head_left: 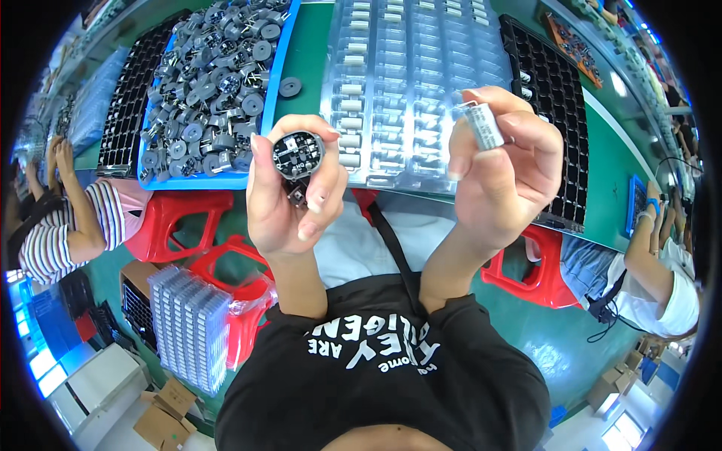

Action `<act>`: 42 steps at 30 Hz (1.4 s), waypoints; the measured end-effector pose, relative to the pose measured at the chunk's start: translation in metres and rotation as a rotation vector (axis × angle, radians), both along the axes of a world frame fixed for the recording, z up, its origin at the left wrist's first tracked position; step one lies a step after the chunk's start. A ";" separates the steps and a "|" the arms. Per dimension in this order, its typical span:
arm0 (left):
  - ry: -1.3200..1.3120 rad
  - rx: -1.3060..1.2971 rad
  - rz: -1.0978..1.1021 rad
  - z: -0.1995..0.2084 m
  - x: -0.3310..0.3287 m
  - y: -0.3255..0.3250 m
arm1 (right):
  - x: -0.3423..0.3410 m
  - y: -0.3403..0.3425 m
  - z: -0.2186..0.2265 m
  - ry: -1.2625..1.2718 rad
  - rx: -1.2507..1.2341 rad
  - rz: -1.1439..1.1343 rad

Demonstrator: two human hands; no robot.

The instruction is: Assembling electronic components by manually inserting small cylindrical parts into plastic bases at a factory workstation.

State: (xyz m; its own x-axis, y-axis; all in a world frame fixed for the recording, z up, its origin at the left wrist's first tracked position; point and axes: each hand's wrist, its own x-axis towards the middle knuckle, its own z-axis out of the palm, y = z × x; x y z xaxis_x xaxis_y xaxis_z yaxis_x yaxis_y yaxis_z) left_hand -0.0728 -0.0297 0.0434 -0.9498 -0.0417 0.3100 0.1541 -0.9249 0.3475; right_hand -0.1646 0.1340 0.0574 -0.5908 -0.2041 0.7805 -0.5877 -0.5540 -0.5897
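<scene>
My left hand (274,214) is closed around a round grey housing (298,154) with a black circuit board in its open face. A small dark part (297,197) shows below the housing, between the fingers. In my right hand (500,188), thumb and fingers pinch a small silver-grey block-shaped component (484,126) with a thin wire at its top end. Both hands are raised in front of a clear plastic tray (425,161), whose pockets hold rows of similar pale components (350,105). The two held pieces are well apart.
A blue bin (280,68) heaped with grey round housings stands on the green table at left; one loose housing (289,87) lies beside it. Black compartment trays (575,135) flank both sides. Red stools (180,218), stacked clear trays (188,323) and co-workers (94,214) are near.
</scene>
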 end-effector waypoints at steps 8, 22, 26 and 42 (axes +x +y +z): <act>-0.087 -0.073 0.074 0.000 0.001 0.003 | 0.003 -0.009 -0.016 -0.313 -0.132 0.064; 0.032 -0.295 0.045 0.002 -0.001 0.005 | 0.009 -0.011 -0.015 -0.179 0.088 -0.090; -0.056 -0.267 0.066 0.004 0.000 0.010 | 0.008 -0.010 -0.015 -0.168 0.103 -0.113; -0.192 -0.234 0.098 0.008 0.009 0.006 | 0.013 -0.016 -0.014 -0.268 0.089 -0.102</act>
